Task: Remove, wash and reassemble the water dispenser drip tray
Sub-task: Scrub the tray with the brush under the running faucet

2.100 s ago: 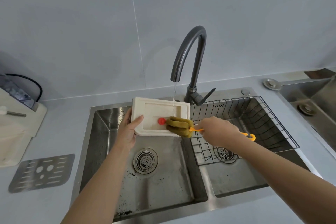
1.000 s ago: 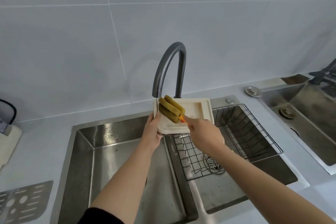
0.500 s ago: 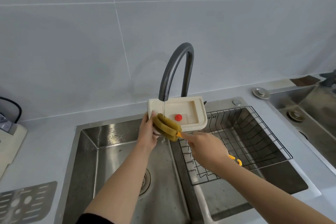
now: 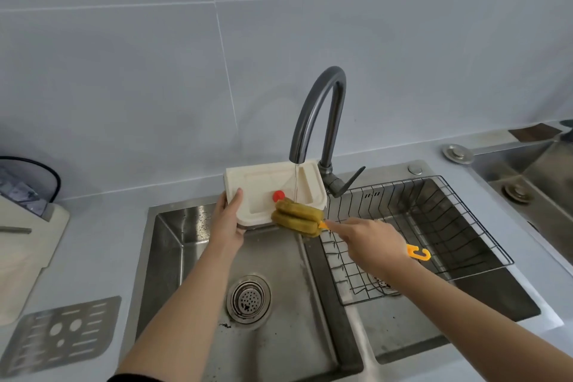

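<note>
The cream plastic drip tray [image 4: 263, 187], with a red float button [image 4: 278, 195] inside, is held tilted over the left sink basin under a thin stream from the dark faucet [image 4: 322, 112]. My left hand [image 4: 228, 220] grips the tray's left edge. My right hand [image 4: 369, 240] holds a sponge brush [image 4: 296, 220] by its orange handle; its green-yellow sponge head presses on the tray's front right corner. The metal drip tray grate [image 4: 62, 333] lies flat on the counter at the lower left.
The double steel sink [image 4: 173, 257] has a drain strainer [image 4: 248, 298] in the left basin and a black wire rack [image 4: 434, 226] over the right one. The cream water dispenser [image 4: 28, 245] stands at the left edge. A second sink [image 4: 533, 183] sits at the far right.
The sponge head has slid from the tray's left corner across to its front right corner. The tray has shifted left and is still under the running water, with my left hand still holding it.
</note>
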Action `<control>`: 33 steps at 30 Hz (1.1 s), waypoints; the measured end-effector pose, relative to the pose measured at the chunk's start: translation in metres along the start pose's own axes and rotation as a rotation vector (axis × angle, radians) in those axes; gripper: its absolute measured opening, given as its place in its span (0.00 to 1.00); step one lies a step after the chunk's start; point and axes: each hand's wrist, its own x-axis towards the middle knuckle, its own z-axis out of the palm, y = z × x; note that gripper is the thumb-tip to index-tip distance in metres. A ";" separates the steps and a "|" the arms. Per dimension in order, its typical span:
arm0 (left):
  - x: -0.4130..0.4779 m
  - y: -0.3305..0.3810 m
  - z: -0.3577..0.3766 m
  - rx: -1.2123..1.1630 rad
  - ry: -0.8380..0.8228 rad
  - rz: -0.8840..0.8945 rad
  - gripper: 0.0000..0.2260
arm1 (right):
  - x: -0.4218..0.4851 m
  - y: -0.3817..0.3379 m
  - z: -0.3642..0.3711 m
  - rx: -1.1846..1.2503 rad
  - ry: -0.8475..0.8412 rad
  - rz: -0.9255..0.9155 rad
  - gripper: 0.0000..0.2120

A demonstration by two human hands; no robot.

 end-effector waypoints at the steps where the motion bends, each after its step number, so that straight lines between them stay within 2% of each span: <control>1: 0.000 0.002 -0.004 -0.005 0.001 0.003 0.14 | 0.000 0.000 0.000 -0.003 -0.001 0.002 0.27; 4: -0.002 0.007 -0.013 0.000 0.009 0.006 0.11 | 0.002 0.000 0.000 -0.043 0.000 0.012 0.26; 9: -0.004 0.012 -0.029 -0.002 -0.005 0.027 0.19 | 0.001 0.007 -0.003 -0.074 -0.009 0.087 0.25; 13: -0.003 0.015 -0.042 0.017 0.004 0.049 0.20 | -0.001 0.004 -0.010 -0.080 -0.027 0.163 0.13; 15: -0.004 0.016 -0.049 0.025 0.010 0.053 0.20 | -0.002 0.003 -0.014 -0.045 -0.015 0.209 0.10; 18: -0.007 0.014 -0.056 0.057 -0.002 0.033 0.21 | -0.002 -0.001 -0.022 0.097 0.034 0.273 0.14; 22: -0.012 0.005 -0.053 0.083 -0.056 0.006 0.20 | 0.006 -0.011 -0.024 0.211 0.075 0.253 0.15; 33: -0.019 -0.007 -0.026 0.119 -0.190 -0.003 0.10 | 0.023 -0.031 -0.016 0.166 -0.059 0.232 0.21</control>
